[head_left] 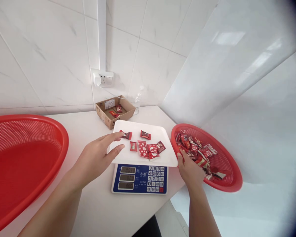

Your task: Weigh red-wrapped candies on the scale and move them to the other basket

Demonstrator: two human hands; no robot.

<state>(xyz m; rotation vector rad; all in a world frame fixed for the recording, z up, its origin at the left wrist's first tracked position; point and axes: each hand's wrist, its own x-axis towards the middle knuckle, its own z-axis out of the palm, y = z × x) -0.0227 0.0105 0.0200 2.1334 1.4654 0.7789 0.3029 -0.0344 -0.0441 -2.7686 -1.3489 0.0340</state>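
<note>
My left hand (pixel 96 158) reaches over the white tray (pixel 169 158) on top of the digital scale (pixel 139 179). Its thumb and fingers are apart, the fingertips at a dark red snack packet (pixel 127 135) near the tray's left edge. Several other red packets lie on the tray, among them a dotted packet (pixel 143 149) and a small dark one (pixel 145 134). At the tray's right corner, my right hand (pixel 191 171) has its fingers closed on the rim of a red basket (pixel 233 184) with many wrapped snacks inside. Part of that grip is hidden.
A large red basket (pixel 61 138) stands at the left. Behind the scale, a cardboard box (pixel 105 117) holds a few packets. A clear plastic bottle (pixel 138 97) stands by the wall, below a power socket (pixel 103 79). The white table (pixel 93 210) ends near my body.
</note>
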